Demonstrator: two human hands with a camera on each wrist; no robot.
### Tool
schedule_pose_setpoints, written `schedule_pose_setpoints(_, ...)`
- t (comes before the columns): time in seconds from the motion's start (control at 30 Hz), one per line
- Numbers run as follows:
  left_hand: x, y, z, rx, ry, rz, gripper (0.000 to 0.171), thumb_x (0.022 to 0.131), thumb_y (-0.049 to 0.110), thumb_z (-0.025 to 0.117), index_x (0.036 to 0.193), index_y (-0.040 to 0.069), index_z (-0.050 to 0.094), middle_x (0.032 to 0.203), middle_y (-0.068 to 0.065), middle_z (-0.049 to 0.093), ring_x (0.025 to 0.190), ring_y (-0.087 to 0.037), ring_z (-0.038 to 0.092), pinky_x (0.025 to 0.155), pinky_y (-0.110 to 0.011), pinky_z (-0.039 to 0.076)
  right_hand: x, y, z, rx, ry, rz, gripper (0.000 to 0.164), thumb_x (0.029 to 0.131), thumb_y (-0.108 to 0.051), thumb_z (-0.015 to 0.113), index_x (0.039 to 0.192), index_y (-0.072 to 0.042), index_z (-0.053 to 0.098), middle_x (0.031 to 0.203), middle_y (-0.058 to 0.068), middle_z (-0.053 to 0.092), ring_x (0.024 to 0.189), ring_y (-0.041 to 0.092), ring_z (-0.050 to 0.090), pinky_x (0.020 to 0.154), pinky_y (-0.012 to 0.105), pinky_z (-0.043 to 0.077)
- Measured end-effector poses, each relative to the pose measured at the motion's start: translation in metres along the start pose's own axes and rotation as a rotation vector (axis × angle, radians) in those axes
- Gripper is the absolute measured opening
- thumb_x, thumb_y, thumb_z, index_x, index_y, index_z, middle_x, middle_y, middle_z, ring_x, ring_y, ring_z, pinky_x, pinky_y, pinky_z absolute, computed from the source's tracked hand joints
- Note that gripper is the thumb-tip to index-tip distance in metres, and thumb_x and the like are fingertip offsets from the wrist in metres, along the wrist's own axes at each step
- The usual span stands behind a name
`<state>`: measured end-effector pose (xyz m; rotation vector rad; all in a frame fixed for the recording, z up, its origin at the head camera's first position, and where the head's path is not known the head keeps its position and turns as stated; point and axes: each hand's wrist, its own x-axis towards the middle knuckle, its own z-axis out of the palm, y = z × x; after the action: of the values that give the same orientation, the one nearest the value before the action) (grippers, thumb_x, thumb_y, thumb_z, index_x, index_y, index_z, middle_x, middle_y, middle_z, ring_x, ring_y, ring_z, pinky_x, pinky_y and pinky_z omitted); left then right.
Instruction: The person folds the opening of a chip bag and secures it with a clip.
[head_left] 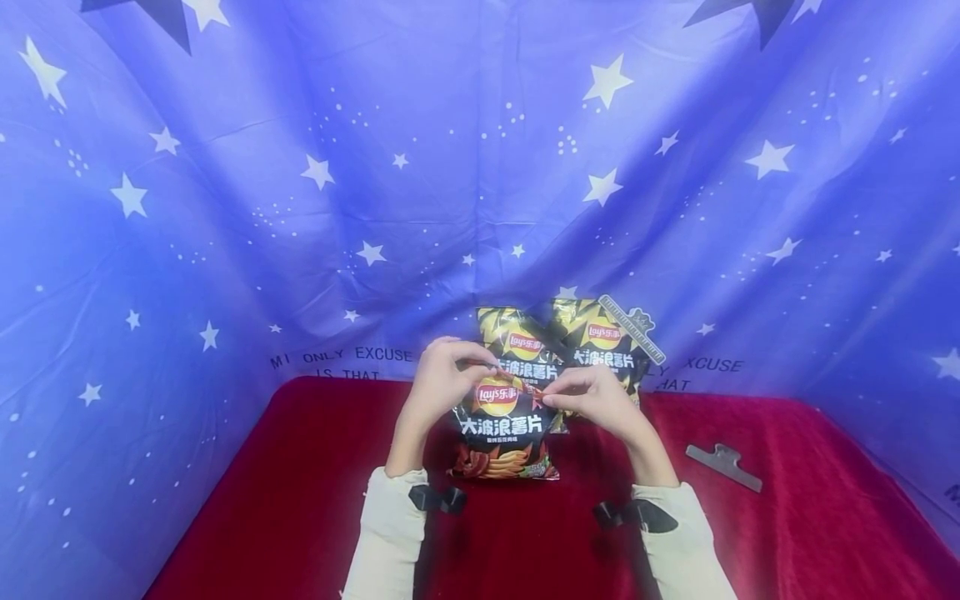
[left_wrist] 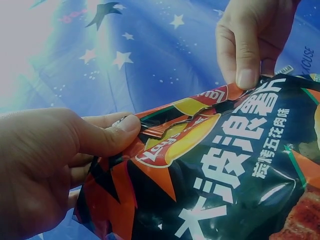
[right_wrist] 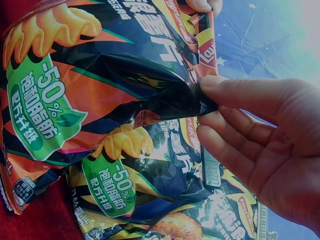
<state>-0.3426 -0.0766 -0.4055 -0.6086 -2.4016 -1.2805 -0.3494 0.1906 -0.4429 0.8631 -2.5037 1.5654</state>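
Both hands hold a black and orange Lay's potato chip bag (head_left: 501,427) upright near the front of the group of bags. My left hand (head_left: 442,377) pinches its top left corner between thumb and fingers. At the top right corner, my right hand (head_left: 600,402) pinches the edge, thumb on the printed side. The top strip is folded down over the logo, as the left wrist view shows the bag (left_wrist: 225,165) with its Lay's print doubled. In the right wrist view, the right hand's thumb (right_wrist: 240,91) presses on the folded corner.
Two yellow and black chip bags stand behind, one at left (head_left: 517,333) and one at right (head_left: 588,321). A wide clip (head_left: 633,329) grips the right one's top corner. A loose grey clip (head_left: 723,467) lies on the red cloth (head_left: 810,517). A blue starry curtain (head_left: 480,167) hangs behind.
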Motion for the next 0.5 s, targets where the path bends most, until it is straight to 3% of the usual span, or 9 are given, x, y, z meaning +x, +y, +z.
schedule_pose_setpoints(0.13,-0.0002,-0.0004,0.0018,-0.045,-0.016,-0.008,0.014,0.083,0.005,0.082,0.095,0.009,0.082,0.096,-0.002,0.080,0.092,-0.017,0.072,0.088,-0.036,0.058,-0.0002,0.0000,-0.0007,-0.006,0.003,0.012,0.010,0.084,-0.010,0.083,0.093,-0.006,0.081,0.086,0.010,0.077,0.078,0.010,0.069,0.073,0.025,0.057)
schedule_pose_setpoints(0.27,-0.0004,0.0007,0.0034,-0.069,-0.019,-0.020,0.014,0.084,0.003,0.080,0.097,0.008,0.081,0.100,-0.003,0.080,0.085,-0.014,0.074,0.076,-0.030,0.060,-0.0004,-0.0006,-0.0021,-0.027,0.002,0.023,0.011,0.084,-0.010,0.083,0.094,-0.006,0.081,0.088,0.010,0.078,0.079,0.009,0.069,0.073,0.024,0.058)
schedule_pose_setpoints(0.5,-0.0007,0.0023,0.0048,-0.068,-0.001,-0.017,0.014,0.084,0.004,0.080,0.097,0.009,0.081,0.101,-0.002,0.080,0.095,-0.016,0.074,0.085,-0.034,0.061,-0.0012,-0.0068,-0.0038,-0.054,-0.018,0.070,0.013,0.085,-0.012,0.082,0.096,-0.006,0.081,0.092,0.010,0.079,0.080,0.009,0.070,0.072,0.024,0.058)
